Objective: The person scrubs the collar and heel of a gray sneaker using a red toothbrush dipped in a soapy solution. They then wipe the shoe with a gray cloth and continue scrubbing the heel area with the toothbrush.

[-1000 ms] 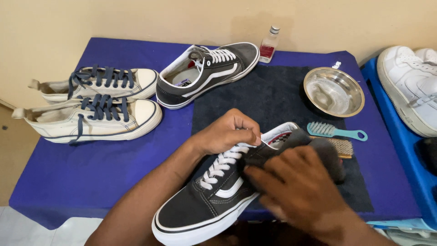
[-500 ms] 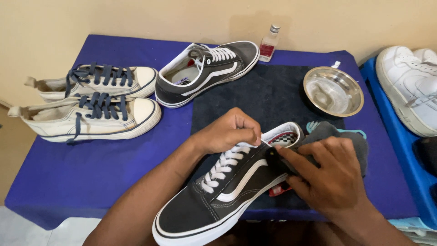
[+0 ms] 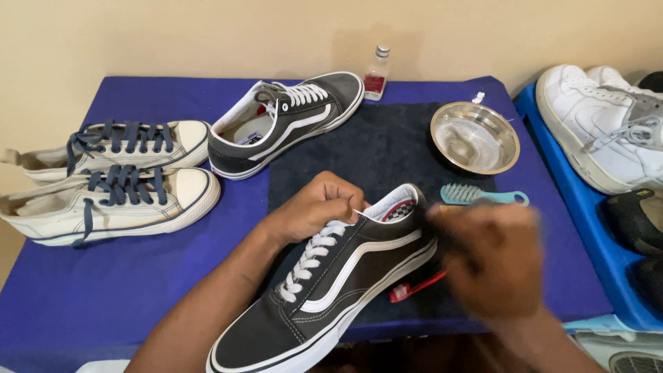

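My left hand [image 3: 318,207] grips the tongue and collar of a black low-top sneaker [image 3: 331,297] with white laces and a white side stripe. The sneaker lies tilted across the near edge of a dark mat [image 3: 373,152]. My right hand [image 3: 497,262] is blurred with motion at the sneaker's heel, pressing a dark cloth [image 3: 447,242] against it. A red toothbrush [image 3: 414,289] pokes out from under the heel. A teal brush [image 3: 483,197] lies just behind my right hand.
The matching black sneaker [image 3: 290,121] sits at the back of the blue-covered table [image 3: 138,276]. Two cream sneakers [image 3: 117,145] with navy laces lie at the left. A steel bowl [image 3: 442,155] and a small bottle [image 3: 376,72] stand behind. White sneakers [image 3: 608,124] rest on a blue crate [image 3: 587,214] at the right.
My right hand has slid with the cloth from the sneaker's side back to its heel, uncovering the white stripe. My left hand keeps its grip at the tongue.
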